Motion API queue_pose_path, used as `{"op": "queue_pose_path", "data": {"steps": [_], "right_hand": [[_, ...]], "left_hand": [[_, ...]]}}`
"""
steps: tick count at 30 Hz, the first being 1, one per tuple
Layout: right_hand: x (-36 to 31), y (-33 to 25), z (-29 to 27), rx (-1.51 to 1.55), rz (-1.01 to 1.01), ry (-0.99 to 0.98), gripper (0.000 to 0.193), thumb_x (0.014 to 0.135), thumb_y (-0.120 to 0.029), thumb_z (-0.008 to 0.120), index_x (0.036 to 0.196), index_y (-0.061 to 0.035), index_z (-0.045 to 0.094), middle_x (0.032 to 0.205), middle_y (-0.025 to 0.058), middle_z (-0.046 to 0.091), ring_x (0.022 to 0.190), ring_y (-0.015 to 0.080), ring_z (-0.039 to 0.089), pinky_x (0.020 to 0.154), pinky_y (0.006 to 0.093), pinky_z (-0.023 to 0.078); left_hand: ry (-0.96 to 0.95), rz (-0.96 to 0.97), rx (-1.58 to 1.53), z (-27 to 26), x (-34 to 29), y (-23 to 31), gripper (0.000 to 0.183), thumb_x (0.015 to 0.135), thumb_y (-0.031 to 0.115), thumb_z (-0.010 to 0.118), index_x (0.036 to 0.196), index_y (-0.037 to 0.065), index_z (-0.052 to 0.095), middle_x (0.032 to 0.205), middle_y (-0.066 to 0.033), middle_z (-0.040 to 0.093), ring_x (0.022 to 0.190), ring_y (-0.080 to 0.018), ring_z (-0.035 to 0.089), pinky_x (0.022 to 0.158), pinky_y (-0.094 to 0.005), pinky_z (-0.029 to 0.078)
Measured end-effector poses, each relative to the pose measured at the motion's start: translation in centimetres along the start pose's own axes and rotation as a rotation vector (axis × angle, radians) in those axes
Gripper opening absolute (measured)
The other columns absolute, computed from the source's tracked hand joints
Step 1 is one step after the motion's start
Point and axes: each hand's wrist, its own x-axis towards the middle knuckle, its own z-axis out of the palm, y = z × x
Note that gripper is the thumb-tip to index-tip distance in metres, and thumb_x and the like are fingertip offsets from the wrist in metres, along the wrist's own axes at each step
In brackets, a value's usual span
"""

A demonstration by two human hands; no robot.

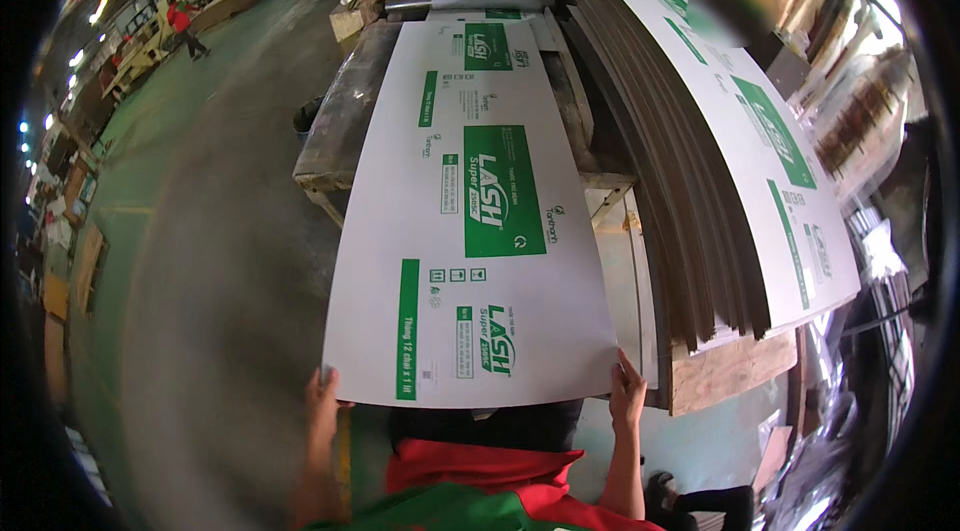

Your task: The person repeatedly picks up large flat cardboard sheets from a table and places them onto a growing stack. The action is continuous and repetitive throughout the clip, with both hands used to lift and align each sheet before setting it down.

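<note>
Red-and-green shirt (480, 496) below flat white cardboard sheet (430, 221); left hand (323, 401), right hand (627, 391) pinched closed on its near corners, rest stretching forward; layered brown stack (690, 181) rightward.

1. A worn table (345, 121) holds up a long white and green board (450, 231); the near end sticks out.
2. A big pile of boards (720, 171) sits on light brown wood (735, 371).
</note>
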Motion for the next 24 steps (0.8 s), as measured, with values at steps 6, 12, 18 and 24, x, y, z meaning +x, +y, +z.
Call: {"op": "queue_pose_path", "data": {"steps": [6,12,18,24], "right_hand": [[-1.6,1.2,-2.3,-0.023,0.027,0.059,0.036,0.098,-0.013,0.058,0.133,-0.0025,0.061,0.074,-0.0027,0.044,0.069,0.0066,0.039,0.062,0.0233,0.037],[-7.9,2.3,-6.3,-0.118,-0.045,0.011,0.039,0.098,-0.01,0.053,0.134,0.0052,0.057,0.086,-0.0011,0.059,0.078,0.0062,0.05,0.07,0.0232,0.043],[-5.3,2.7,-5.2,-0.053,0.158,0.019,0.038,0.098,-0.008,0.052,0.133,0.0067,0.057,0.108,0.0122,0.07,0.099,0.013,0.06,0.089,0.028,0.047],[11.7,0.5,2.0,-0.244,-0.16,0.158,0.032,0.1,-0.014,0.053,0.124,0.005,0.064,0.106,0.0157,0.071,0.098,0.0166,0.063,0.088,0.0313,0.049]], "left_hand": [[-0.019,0.188,0.023,0.1,-0.9,-2.1,0.062,0.101,0.026,0.056,0.152,-0.001,0.034,0.105,-0.0106,0.065,0.082,-0.0179,0.063,0.069,-0.0312,0.053],[0.157,0.257,0.054,-2.3,-6.7,-2.7,0.054,0.098,0.013,0.059,0.144,-0.009,0.043,0.129,-0.0194,0.061,0.114,-0.0245,0.06,0.099,-0.036,0.048],[0.217,0.158,0.057,0.8,-5.0,-1.8,0.053,0.097,0.015,0.062,0.141,-0.009,0.047,0.136,-0.0215,0.056,0.12,-0.0265,0.058,0.102,-0.0372,0.046],[0.253,0.208,0.06,9.1,10.2,-1.0,0.053,0.095,0.02,0.069,0.136,-0.01,0.053,0.132,-0.0181,0.06,0.116,-0.0233,0.059,0.101,-0.0343,0.047]]}}
